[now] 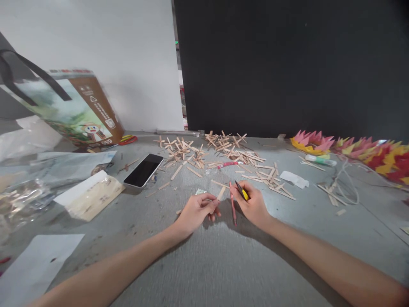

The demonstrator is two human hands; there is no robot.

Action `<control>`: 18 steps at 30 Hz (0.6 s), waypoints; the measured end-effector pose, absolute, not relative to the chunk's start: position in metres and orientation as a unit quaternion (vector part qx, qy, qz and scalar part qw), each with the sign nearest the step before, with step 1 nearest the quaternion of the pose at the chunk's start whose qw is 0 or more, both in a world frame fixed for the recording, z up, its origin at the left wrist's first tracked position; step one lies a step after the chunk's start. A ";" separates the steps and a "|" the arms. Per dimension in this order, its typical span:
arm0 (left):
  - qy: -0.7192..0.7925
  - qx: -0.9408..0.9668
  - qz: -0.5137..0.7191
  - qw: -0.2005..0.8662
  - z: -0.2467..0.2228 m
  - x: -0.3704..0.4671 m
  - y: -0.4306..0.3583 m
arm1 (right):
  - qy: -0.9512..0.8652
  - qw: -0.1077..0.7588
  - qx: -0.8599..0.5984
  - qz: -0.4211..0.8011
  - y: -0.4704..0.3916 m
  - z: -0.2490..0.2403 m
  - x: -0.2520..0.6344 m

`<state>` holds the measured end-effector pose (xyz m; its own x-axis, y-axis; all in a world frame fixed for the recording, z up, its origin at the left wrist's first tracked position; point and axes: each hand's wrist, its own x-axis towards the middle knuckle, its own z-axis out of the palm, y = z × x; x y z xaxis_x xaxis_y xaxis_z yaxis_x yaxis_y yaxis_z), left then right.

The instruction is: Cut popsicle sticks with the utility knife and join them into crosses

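My left hand (pixel 200 213) pinches a flat wooden craft stick (pixel 221 194) between thumb and fingers. A second craft stick (pixel 219 183) meets its upper end at an angle; whether the two are joined I cannot tell. My right hand (pixel 252 204), to the right of the sticks, is closed around a black-and-yellow tool (pixel 242 190) whose dark tip points up and left; its exact kind is unclear. At this hand's fingertips is a slim red stick-like thing (pixel 233 207), slanting downward. Ahead of both hands lie a pile of crossed craft sticks (pixel 183 151) and loose craft sticks (pixel 271 179).
At left are a phone (pixel 143 170), a packet (pixel 92 198), red-and-yellow scissors (pixel 128 140) and a large printed bag (pixel 86 111). To the right lie a glue stick (pixel 320 160), a white cable (pixel 343 183) and folded paper pieces (pixel 311 143). A dark panel (pixel 287 68) stands behind.
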<state>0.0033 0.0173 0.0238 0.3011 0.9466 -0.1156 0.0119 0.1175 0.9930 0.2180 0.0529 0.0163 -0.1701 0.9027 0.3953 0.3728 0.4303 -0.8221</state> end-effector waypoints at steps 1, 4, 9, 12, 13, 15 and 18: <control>0.445 0.536 0.392 0.601 0.023 0.003 0.017 | -0.712 0.464 -0.441 0.287 0.053 0.017 0.218; 0.443 0.530 0.400 0.602 0.023 0.001 0.016 | -0.729 0.472 -0.404 0.287 0.052 0.020 0.218; 0.444 0.523 0.412 0.599 0.022 -0.001 0.015 | -0.765 0.454 -0.372 0.267 0.051 0.023 0.219; 0.445 0.522 0.414 0.599 0.021 -0.001 0.014 | -0.770 0.443 -0.377 0.261 0.050 0.024 0.219; 0.442 0.526 0.413 0.598 0.020 -0.001 0.014 | -0.771 0.444 -0.377 0.257 0.050 0.024 0.219; 0.436 0.538 0.407 0.597 0.021 -0.002 0.013 | -0.774 0.452 -0.368 0.247 0.050 0.025 0.220; 0.424 0.552 0.400 0.596 0.022 -0.002 0.011 | -0.784 0.459 -0.345 0.235 0.051 0.025 0.223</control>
